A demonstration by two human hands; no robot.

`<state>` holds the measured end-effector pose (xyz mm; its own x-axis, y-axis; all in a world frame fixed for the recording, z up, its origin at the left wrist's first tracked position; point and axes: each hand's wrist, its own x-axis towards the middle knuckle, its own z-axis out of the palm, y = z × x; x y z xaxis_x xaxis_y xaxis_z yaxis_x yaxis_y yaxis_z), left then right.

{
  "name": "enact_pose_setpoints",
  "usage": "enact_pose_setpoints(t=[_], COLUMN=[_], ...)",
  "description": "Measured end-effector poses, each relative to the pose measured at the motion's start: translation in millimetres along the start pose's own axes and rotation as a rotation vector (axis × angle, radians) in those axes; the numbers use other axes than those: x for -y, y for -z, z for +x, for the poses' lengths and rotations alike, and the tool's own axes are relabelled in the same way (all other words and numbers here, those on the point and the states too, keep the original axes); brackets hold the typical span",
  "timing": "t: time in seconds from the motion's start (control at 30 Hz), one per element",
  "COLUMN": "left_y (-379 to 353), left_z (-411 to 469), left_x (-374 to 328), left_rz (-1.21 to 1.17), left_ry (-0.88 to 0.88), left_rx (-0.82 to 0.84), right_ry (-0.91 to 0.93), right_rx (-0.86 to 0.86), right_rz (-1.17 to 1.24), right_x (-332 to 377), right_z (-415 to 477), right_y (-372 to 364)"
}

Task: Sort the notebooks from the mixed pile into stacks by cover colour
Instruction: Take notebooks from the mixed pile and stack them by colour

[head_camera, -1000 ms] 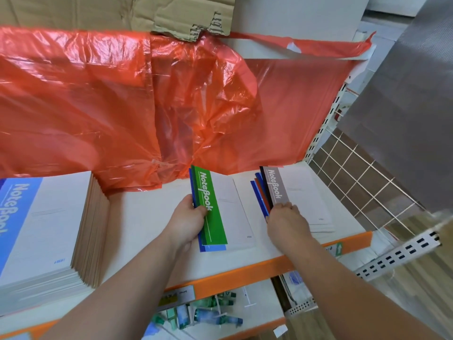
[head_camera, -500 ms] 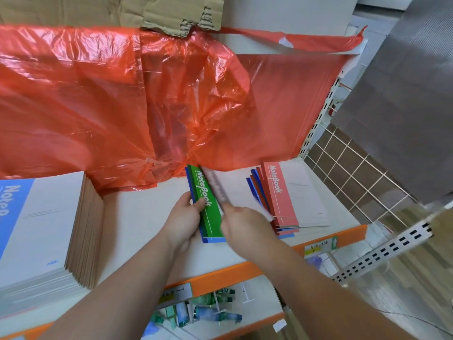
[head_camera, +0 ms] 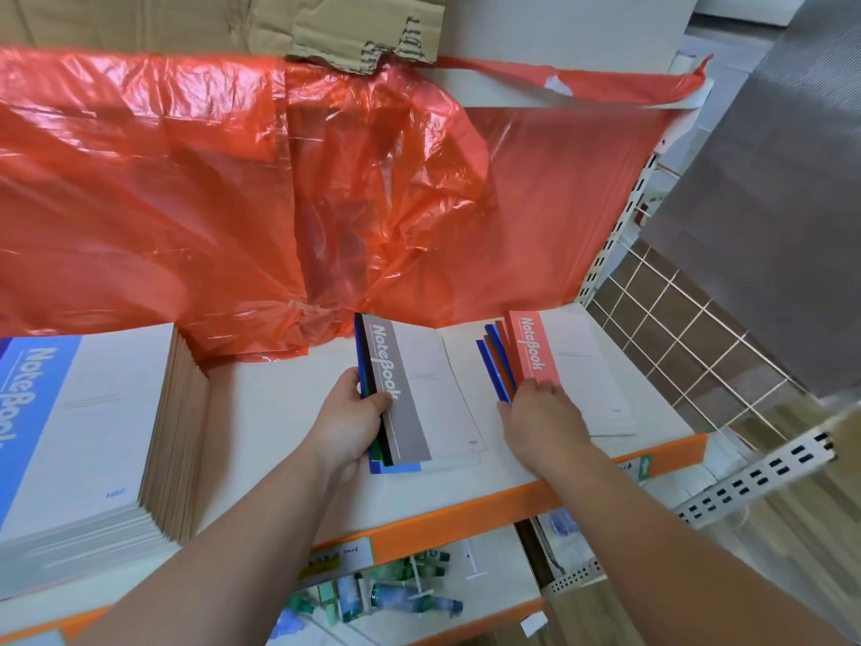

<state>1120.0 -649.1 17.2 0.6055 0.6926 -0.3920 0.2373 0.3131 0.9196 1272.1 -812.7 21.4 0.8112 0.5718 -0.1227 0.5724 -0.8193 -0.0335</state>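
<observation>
Fingers of left hand curl round the left edge of a small stack, thumb on top of the grey notebook; firm grip. Green, black and blue covers poke out beneath it. Stack sits lower centre of the frame on the white shelf, just past its orange front edge.

Right hand, right of centre: bent fingertips touch the near end of the mixed pile; can't tell if they pinch anything. Pink notebook is on top of that pile, with blue and red spines fanned out to its left. The two groups lie near each other, not touching.

Tall stack of blue notebooks at left edge, well apart from both.

Behind everything, a red plastic sheet hangs across the upper half. Torn cardboard at top centre. Wire grid at right.
</observation>
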Motion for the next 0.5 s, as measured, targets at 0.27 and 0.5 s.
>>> enact_pose_setpoints(t=[0.27,0.5], left_y=[0.4,0.3], left_z=[1.0,-1.8], left_x=[0.0,-0.9], left_rz=[-0.010,-0.014], left_ry=[0.008,0.006], left_rx=[0.012,0.016], right_ry=[0.069,0.045], right_rx=[0.065,0.063], right_rz=[-0.069,-0.030], right_x=[-7.7,-6.7], right_z=[-2.8,-8.6], right_y=[12.1,20.3])
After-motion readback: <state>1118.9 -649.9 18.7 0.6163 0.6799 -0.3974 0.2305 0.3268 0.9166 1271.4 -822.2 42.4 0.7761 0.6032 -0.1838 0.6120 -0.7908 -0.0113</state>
